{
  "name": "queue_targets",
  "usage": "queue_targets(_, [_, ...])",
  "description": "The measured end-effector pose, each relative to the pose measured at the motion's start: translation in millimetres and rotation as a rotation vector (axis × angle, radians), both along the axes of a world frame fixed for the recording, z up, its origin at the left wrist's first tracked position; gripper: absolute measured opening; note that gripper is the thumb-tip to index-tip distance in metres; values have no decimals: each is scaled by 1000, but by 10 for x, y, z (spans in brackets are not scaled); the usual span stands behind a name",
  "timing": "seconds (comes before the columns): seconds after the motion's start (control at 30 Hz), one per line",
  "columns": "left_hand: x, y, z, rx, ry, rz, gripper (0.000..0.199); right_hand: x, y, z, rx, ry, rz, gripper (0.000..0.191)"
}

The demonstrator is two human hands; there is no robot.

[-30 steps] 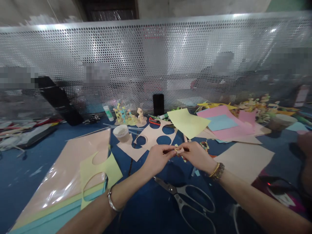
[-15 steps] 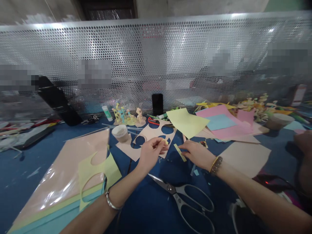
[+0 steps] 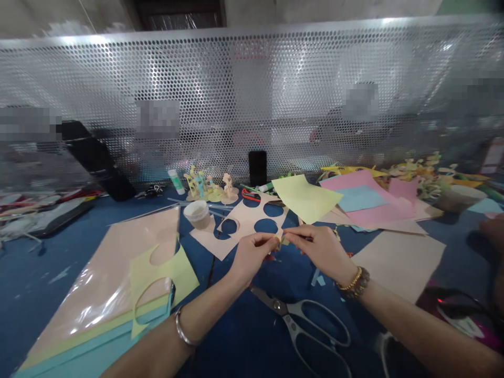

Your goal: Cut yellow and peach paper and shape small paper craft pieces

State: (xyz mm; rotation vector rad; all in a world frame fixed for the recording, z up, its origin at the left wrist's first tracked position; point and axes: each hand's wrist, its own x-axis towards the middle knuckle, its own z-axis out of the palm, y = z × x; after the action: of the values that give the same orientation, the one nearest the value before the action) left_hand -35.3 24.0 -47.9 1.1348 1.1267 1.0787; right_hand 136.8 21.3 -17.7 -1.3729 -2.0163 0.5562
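A small yellow paper piece (image 3: 281, 239) is pinched between my two hands, over the blue table. My left hand (image 3: 254, 255) has its thumb and fingers pressed together on the piece's left side. From the right, my right hand (image 3: 325, 251) closes its fingertips on it too; the fingers partly hide its shape. Below the hands lie large metal scissors (image 3: 289, 310). Just behind is a peach sheet (image 3: 252, 211) with round holes cut out. A yellow sheet (image 3: 305, 198) lies behind my right hand.
A white cup (image 3: 197, 214), a glue stick (image 3: 176, 181) and small paper figures (image 3: 212, 189) stand behind. Plastic-covered peach paper (image 3: 137, 241) lies left, pink sheets (image 3: 366, 197) right. A phone (image 3: 258, 168) leans on the perforated metal screen (image 3: 197, 105). Another person's hand (image 3: 492, 231) shows at right.
My right hand has moved from the yellow strip on the table to meet my left hand, its fingertips now closed. The strip no longer lies where it was. The view has shifted slightly.
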Motion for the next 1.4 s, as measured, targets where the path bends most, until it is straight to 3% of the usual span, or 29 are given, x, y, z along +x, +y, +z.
queue_targets(0.2, [62,-95,38,-72,-89,-34,24,-95,-27,-51,41,124,24,19])
queue_targets(0.43, [81,-161,97,-104,-237,-148,27,-63,-61,-72,167,123,-4,13])
queue_targets(0.7, [88,-189,59,-263,-393,-93,25,-70,-194,-112,328,26,228,23])
queue_targets(0.9, [119,-271,130,-354,-451,-141,24,11,-199,-107,341,10,208,26])
queue_targets(1.17, [103,-290,154,-345,-445,-166,27,8,-219,21,267,180,87,5])
queue_targets(1.4, [164,-331,134,-276,-517,-110,25,-27,-264,-73,368,176,192,23])
